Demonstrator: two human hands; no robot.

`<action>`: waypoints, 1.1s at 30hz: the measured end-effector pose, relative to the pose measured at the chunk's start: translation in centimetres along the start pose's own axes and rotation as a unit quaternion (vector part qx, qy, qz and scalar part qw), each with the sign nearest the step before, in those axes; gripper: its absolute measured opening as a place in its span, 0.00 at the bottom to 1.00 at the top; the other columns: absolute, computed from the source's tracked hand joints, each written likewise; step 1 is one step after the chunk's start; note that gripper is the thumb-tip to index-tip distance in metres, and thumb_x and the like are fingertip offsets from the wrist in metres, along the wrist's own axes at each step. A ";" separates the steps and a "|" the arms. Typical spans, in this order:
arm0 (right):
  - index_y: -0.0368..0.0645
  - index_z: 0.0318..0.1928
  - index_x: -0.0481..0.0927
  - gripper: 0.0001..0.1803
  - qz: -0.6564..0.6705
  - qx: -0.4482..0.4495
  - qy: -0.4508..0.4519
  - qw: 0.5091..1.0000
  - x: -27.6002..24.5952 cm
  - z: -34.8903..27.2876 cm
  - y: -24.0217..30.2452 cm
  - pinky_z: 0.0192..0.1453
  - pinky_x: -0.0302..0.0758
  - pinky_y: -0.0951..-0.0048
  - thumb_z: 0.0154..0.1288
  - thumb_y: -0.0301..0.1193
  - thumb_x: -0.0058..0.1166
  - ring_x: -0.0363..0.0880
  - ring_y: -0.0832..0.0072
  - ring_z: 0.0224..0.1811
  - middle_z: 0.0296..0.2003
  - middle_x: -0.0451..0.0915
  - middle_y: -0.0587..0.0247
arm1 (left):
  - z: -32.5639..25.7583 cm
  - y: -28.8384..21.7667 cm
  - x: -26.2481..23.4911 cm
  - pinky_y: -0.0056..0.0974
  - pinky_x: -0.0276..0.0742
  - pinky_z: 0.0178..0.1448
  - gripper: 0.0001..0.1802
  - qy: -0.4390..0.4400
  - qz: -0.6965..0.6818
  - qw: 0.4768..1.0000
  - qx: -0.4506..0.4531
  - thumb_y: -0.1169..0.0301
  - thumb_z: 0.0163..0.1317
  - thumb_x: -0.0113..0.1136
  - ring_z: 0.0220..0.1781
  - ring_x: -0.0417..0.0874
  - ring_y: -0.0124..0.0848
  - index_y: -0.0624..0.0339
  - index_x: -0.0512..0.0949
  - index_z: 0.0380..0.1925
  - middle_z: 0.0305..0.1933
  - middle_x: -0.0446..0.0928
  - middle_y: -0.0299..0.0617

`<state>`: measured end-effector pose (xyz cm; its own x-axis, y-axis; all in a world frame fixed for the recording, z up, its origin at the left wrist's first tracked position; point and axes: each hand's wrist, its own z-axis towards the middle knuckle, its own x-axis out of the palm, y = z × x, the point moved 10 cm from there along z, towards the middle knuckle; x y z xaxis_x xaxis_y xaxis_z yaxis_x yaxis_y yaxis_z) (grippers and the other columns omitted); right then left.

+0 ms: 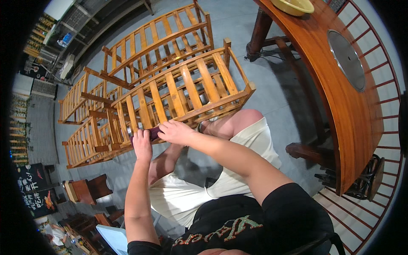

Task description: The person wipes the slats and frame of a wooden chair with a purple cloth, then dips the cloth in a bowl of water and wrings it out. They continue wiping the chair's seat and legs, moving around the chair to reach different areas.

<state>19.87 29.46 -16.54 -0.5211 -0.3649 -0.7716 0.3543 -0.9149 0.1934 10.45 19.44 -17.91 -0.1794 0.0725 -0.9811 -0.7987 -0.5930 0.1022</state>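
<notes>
A dark purple cloth lies over the near rail of a slatted wooden bench. My left hand has its fingers curled over the cloth's left end. On the other end, my right hand presses with bent fingers, close beside the left. Both hands are closed on the cloth at the bench's lower left part. The bench is varnished yellow-brown and appears tipped, its slats facing up toward me. What lies under my fingers is hidden.
More slatted wooden benches stand behind and to the left. A curved wooden table with a round metal plate and a yellow basin is at right. Dark wooden stools and a pale blue seat are lower left.
</notes>
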 end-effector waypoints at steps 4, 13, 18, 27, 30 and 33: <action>0.49 0.37 0.81 0.06 -0.025 0.010 0.012 1.000 -3.4 -3.5 -3.1 0.48 0.78 0.68 0.60 0.33 0.57 0.79 0.67 0.45 0.37 0.76 0.66 | 2.2 -5.2 0.0 0.51 0.76 0.51 0.13 0.026 -0.015 0.998 0.047 0.79 0.57 0.60 0.49 0.77 0.51 0.57 0.75 0.42 0.44 0.74 0.49; 0.50 0.38 0.80 0.07 -0.005 -0.018 0.069 0.997 -12.2 -7.2 -7.7 0.48 0.76 0.70 0.59 0.33 0.57 0.79 0.69 0.44 0.37 0.75 0.67 | 6.2 -14.8 -1.6 0.46 0.78 0.52 0.10 0.057 -0.016 0.995 0.082 0.73 0.60 0.58 0.51 0.77 0.45 0.56 0.74 0.42 0.45 0.73 0.45; 0.54 0.37 0.79 0.07 -0.083 -0.084 0.021 0.993 -13.9 -9.7 -10.1 0.45 0.75 0.72 0.57 0.36 0.58 0.78 0.73 0.39 0.33 0.74 0.73 | 8.0 -18.9 -1.7 0.43 0.80 0.52 0.14 0.049 -0.024 0.992 0.118 0.72 0.56 0.63 0.52 0.79 0.44 0.54 0.74 0.43 0.44 0.74 0.44; 0.55 0.35 0.77 0.03 -0.215 -0.068 0.178 0.958 -16.6 -13.0 -13.9 0.61 0.73 0.62 0.61 0.35 0.56 0.79 0.71 0.44 0.35 0.77 0.70 | 11.1 -26.5 -0.8 0.44 0.81 0.49 0.11 0.024 -0.102 0.984 0.147 0.70 0.59 0.61 0.50 0.80 0.44 0.53 0.75 0.42 0.43 0.75 0.44; 0.53 0.39 0.79 0.05 -0.228 -0.042 0.229 0.945 -17.1 -13.7 -14.3 0.75 0.65 0.52 0.63 0.34 0.56 0.79 0.68 0.51 0.37 0.77 0.67 | 11.6 -27.9 -1.2 0.43 0.82 0.48 0.12 0.007 -0.124 0.980 0.153 0.71 0.58 0.61 0.50 0.81 0.43 0.55 0.76 0.43 0.43 0.76 0.44; 0.54 0.42 0.80 0.07 -0.220 -0.009 0.227 0.949 -19.8 -14.0 -15.2 0.75 0.65 0.52 0.64 0.32 0.55 0.79 0.67 0.51 0.38 0.77 0.66 | 11.4 -28.3 -3.0 0.46 0.81 0.52 0.13 0.014 -0.170 0.974 0.147 0.73 0.58 0.61 0.52 0.79 0.46 0.56 0.76 0.44 0.45 0.76 0.47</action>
<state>35.65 53.05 -12.69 -0.2356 0.1670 -0.9574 0.1958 -0.9568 -0.2151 27.00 45.13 -15.98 0.1362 0.1998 -0.9703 -0.9402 -0.2827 -0.1902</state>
